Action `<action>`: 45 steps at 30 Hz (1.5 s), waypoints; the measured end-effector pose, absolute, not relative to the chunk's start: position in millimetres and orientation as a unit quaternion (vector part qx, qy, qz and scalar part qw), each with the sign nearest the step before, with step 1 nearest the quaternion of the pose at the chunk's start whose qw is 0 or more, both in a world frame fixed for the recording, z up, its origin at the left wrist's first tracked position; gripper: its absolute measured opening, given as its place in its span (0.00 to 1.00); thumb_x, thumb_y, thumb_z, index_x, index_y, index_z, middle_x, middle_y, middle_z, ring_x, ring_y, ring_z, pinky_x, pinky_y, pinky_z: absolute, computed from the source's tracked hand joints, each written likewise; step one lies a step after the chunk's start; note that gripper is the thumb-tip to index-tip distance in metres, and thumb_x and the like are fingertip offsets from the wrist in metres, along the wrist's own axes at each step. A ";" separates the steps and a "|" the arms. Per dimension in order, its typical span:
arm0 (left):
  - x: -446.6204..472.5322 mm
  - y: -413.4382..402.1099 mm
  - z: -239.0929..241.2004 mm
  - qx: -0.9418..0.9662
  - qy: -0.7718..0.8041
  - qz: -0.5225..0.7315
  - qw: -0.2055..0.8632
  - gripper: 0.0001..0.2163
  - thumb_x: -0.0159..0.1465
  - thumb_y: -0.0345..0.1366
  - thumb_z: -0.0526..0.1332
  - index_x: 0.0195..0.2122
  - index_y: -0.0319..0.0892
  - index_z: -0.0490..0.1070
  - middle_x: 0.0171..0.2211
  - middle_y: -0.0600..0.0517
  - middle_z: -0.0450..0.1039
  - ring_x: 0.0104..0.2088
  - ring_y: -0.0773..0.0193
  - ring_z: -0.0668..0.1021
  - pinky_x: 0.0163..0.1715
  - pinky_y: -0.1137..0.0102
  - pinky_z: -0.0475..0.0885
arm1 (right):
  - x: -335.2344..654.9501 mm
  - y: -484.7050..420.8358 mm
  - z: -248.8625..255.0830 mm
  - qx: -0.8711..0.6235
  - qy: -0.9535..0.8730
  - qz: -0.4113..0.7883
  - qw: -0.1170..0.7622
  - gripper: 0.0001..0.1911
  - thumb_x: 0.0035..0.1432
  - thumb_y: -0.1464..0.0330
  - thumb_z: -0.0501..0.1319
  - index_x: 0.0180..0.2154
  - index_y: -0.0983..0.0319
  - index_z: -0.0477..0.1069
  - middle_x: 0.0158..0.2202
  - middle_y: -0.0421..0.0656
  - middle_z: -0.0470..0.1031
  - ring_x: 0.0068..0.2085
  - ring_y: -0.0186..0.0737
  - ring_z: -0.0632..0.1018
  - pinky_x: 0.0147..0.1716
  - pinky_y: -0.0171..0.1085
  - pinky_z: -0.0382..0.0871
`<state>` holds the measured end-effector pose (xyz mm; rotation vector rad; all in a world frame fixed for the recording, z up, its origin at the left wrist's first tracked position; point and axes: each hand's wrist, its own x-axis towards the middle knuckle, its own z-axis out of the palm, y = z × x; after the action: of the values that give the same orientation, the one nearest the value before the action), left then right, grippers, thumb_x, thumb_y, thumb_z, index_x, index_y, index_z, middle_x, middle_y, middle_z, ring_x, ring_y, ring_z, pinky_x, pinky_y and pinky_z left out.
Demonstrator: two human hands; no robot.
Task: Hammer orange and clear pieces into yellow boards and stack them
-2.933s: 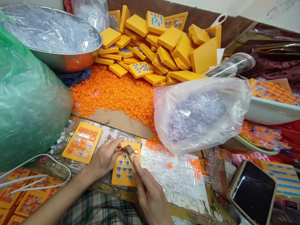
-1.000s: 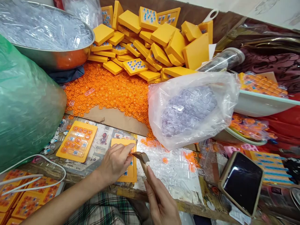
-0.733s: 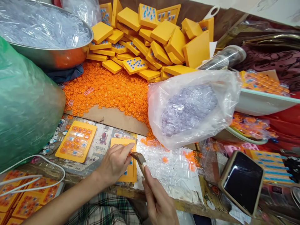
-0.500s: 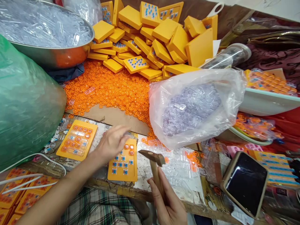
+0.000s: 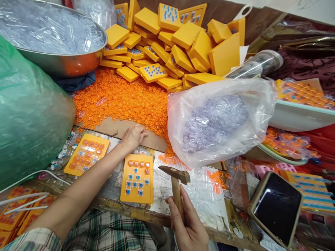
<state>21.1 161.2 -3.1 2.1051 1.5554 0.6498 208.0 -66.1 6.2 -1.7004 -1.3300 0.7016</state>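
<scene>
My right hand (image 5: 187, 219) is wrapped round the wooden handle of a hammer (image 5: 176, 176), its metal head held up over the bench to the right of a yellow panel (image 5: 137, 197). That panel lies flat with orange caps along its top row and one below at the right; small blue-and-white switches show bare on the rest. My left hand (image 5: 134, 137) has curled, closed fingers over the cardboard (image 5: 108, 126), close to the front edge of the heap of orange caps (image 5: 125, 99). Whatever its fingertips hold, if anything, is hidden. A second yellow panel (image 5: 90, 148), filled with orange and clear caps, lies left of my forearm.
Yellow cases (image 5: 180, 38) are piled at the back. A plastic bag (image 5: 261, 101) of clear parts stands right of centre, a metal basin (image 5: 60, 61) back left, and a green bag (image 5: 34, 115) at the left. A phone (image 5: 276, 205) lies at the right.
My left hand has moved up and away from the top of the nearer panel to the cardboard by the orange caps, uncovering the panel. The hammer stays nearly in place in my right hand.
</scene>
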 end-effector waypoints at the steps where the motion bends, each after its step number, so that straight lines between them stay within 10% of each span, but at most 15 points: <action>1: 19.9 160.7 -3.8 0.760 0.564 0.235 0.221 0.07 0.63 0.33 0.60 0.30 0.39 0.76 0.33 0.49 0.76 0.34 0.63 0.77 0.37 0.70 0.72 | 207.2 -64.4 5.6 -0.677 -0.534 0.278 0.424 0.24 0.60 0.67 0.63 0.58 0.56 0.68 0.59 0.41 0.71 0.56 0.47 0.75 0.56 0.45 0.69; 10: 11.9 127.0 13.3 0.789 0.508 0.232 0.256 0.10 0.62 0.24 0.57 0.42 0.37 0.75 0.37 0.46 0.76 0.39 0.59 0.77 0.43 0.65 0.73 | 199.3 -57.0 4.0 -0.632 -0.591 0.260 0.428 0.26 0.61 0.72 0.61 0.60 0.53 0.65 0.59 0.40 0.71 0.56 0.45 0.76 0.56 0.44 0.70; 23: -13.7 28.2 -0.2 0.798 0.405 0.281 0.348 0.30 0.64 0.24 0.54 0.66 0.44 0.48 0.43 0.49 0.76 0.45 0.56 0.73 0.48 0.57 0.70 | 199.1 -67.3 17.4 -0.536 -0.739 0.257 0.318 0.32 0.63 0.77 0.55 0.66 0.54 0.55 0.56 0.44 0.74 0.52 0.42 0.78 0.47 0.34 0.76; 35: -17.2 27.4 6.0 0.781 0.419 0.304 0.350 0.30 0.63 0.24 0.56 0.66 0.42 0.50 0.41 0.50 0.78 0.44 0.58 0.76 0.49 0.60 0.71 | 195.3 -65.9 21.6 -0.554 -0.726 0.270 0.306 0.29 0.65 0.74 0.55 0.65 0.53 0.56 0.54 0.44 0.76 0.50 0.40 0.80 0.45 0.32 0.77; 45: 36.1 150.3 9.4 0.762 0.555 0.268 0.198 0.10 0.62 0.24 0.56 0.40 0.37 0.76 0.44 0.42 0.76 0.47 0.54 0.75 0.51 0.60 0.71 | 206.0 -72.9 14.6 -0.649 -0.594 0.234 0.414 0.30 0.60 0.74 0.62 0.61 0.49 0.62 0.58 0.36 0.72 0.52 0.42 0.78 0.52 0.37 0.74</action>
<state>36.1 150.3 9.4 2.1310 1.5538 0.7502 206.0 -72.9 14.6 -1.6319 -1.4922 0.5888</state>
